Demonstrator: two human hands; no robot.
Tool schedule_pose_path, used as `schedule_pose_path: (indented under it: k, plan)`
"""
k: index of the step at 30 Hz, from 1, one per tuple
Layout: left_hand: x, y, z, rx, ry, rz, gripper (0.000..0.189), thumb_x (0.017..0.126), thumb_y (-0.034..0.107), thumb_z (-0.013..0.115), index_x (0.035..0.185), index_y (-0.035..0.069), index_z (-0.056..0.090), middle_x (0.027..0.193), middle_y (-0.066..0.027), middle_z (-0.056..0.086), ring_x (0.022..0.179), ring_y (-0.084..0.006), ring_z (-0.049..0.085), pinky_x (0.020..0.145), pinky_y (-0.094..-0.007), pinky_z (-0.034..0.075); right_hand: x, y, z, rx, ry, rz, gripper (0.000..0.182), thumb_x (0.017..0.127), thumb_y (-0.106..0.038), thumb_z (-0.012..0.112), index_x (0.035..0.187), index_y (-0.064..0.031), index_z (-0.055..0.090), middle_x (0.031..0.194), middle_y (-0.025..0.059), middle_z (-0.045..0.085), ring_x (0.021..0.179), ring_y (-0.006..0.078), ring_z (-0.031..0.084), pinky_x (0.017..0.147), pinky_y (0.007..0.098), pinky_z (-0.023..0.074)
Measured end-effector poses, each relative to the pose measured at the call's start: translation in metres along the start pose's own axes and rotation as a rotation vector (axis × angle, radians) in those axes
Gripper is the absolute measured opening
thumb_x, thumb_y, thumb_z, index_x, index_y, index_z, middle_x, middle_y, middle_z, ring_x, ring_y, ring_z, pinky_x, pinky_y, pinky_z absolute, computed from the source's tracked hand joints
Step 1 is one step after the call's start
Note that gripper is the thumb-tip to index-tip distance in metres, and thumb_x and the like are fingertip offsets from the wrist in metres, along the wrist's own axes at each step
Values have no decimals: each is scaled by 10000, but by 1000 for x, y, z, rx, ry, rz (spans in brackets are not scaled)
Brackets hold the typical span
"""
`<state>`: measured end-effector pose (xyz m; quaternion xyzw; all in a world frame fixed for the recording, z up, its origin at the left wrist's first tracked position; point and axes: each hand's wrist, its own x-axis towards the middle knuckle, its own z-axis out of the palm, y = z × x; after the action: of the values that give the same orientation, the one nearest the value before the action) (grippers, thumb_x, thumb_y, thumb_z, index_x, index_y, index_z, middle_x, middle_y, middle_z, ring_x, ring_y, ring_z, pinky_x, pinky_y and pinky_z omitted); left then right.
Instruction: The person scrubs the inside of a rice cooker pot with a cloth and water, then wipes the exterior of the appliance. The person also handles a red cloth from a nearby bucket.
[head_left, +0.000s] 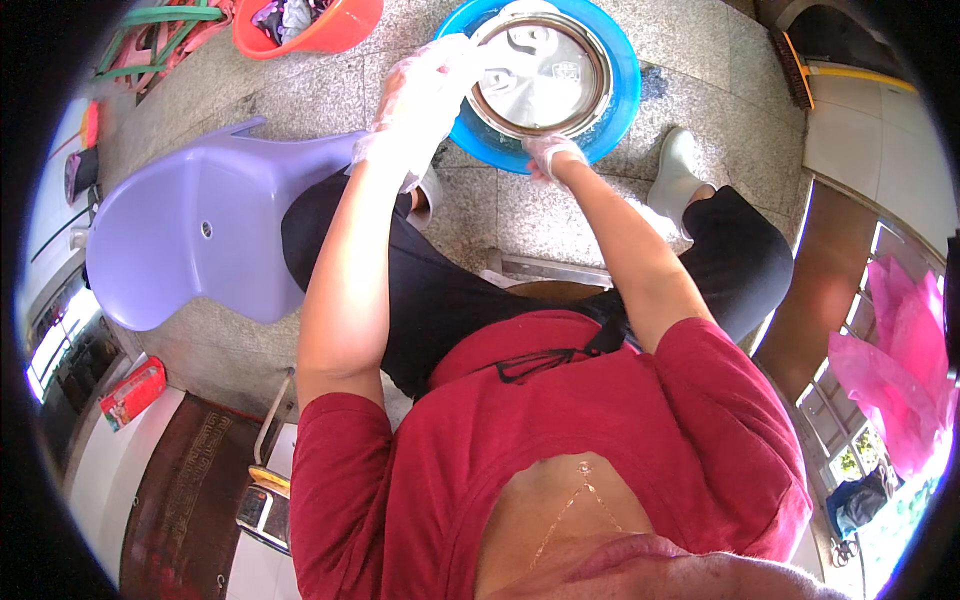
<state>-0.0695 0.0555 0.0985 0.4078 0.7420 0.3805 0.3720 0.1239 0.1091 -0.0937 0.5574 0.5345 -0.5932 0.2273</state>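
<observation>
A round, shiny metal pan (544, 79) with stamped marks lies over a blue plastic basin (630, 82) on the floor. My right hand (555, 156), in a thin clear plastic glove, has its curled fingers on the pan's near rim, above the basin's edge. Also in a clear plastic glove, my left hand (435, 86) is raised at the pan's left rim. Glare washes out its fingers, so whether it holds anything there cannot be told.
A lavender plastic chair (247, 217) stands at my left, by my knee. Farther forward is a red-orange tub (307, 45) holding cloth-like items. A broom (799, 71) is at the front right. My feet in pale boots (675, 169) flank the basin on the stone-tiled floor (525, 217).
</observation>
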Motion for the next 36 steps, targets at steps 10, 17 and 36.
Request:
schedule_pose_path:
  k: [10,17,36]
  plan:
    - [0,-3,-5,130,11,-56,454,855,291,612,1216,18,569,1082,-91,645,951,-151,611,856,-287,469,3,-17,-85,-21,667,-15,542,787,-298,645,1249,-65,483,1240,205,526,1081,365,552,950,395,432]
    - [5,-5,-2,96,12,-62,434,860,324,615,1180,32,595,1017,-78,652,897,-135,600,830,-279,462,83,60,-59,469,246,15,302,810,-197,623,1081,-64,601,990,88,638,865,229,622,740,369,517]
    - [-12,21,58,565,-327,219,617,768,438,673,1220,37,547,1064,-182,629,1012,-284,606,875,-358,468,-90,-28,-110,634,269,-140,377,854,-253,518,1085,44,499,914,205,630,702,279,664,602,339,587]
